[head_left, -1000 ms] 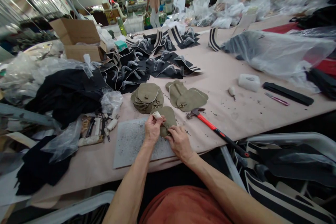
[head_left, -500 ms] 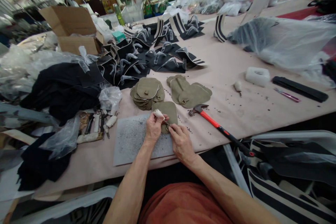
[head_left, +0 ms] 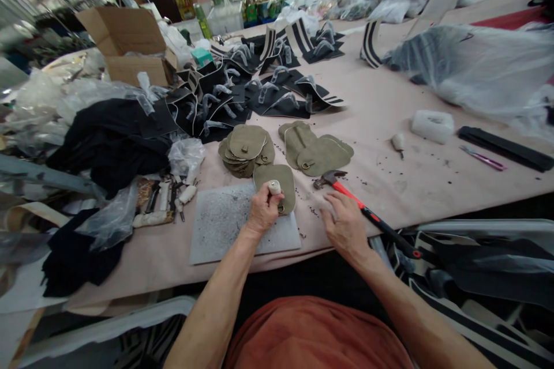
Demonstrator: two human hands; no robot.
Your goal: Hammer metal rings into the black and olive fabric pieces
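Observation:
My left hand is closed around an upright punch with a white-wrapped handle; its lower end is hidden by my fingers. The punch stands over an olive fabric flap with a small brass-coloured ring, lying partly on a grey board. To the right, my right hand is off the flap, its fingers apart and holding nothing I can see. Just beyond those fingers lies a claw hammer with a red and black handle, its head pointing toward the olive pieces.
Olive flaps form a pile and a spread group behind the board. Black pieces with plastic-wrapped straps lie farther back. A second wrapped tool, a white block and pink-handled snips rest at right.
My right hand has left the flap and moved right, toward the hammer. In my left hand, the punch has gone from tilted to upright over the flap.

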